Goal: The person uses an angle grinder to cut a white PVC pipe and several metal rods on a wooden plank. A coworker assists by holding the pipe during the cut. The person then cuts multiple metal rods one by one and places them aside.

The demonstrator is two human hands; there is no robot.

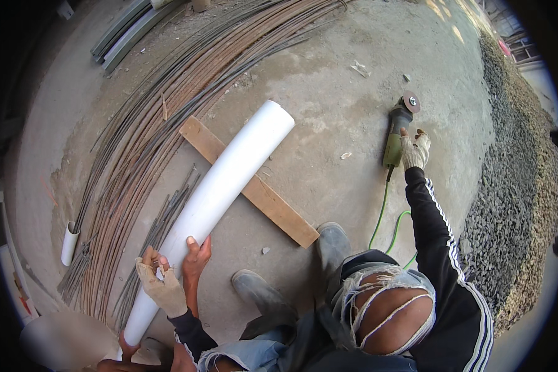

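A long white plastic pipe (232,164) slants across a wooden board (282,211) on the ground. My left hand (162,288), in a cream glove with bare fingertips, is over the pipe's lower part, fingers curled in; what they hold, if anything, is hidden. Beside it, a co-worker's bare hand (195,257) rests on the pipe, and another bare hand (129,348) is at its near end. My gloved right hand (415,150) is at the side of a green and black angle grinder (395,133), thumb and fingers apart, not wrapped round it. The grinder's disc (411,101) faces up.
Bundles of rusty steel bars (167,111) curve along the left. A short white pipe piece (70,243) is beside them. The grinder's green cord (381,214) loops toward my knees. A grey gravel heap (508,167) lines the right. The co-worker crouches at the lower left.
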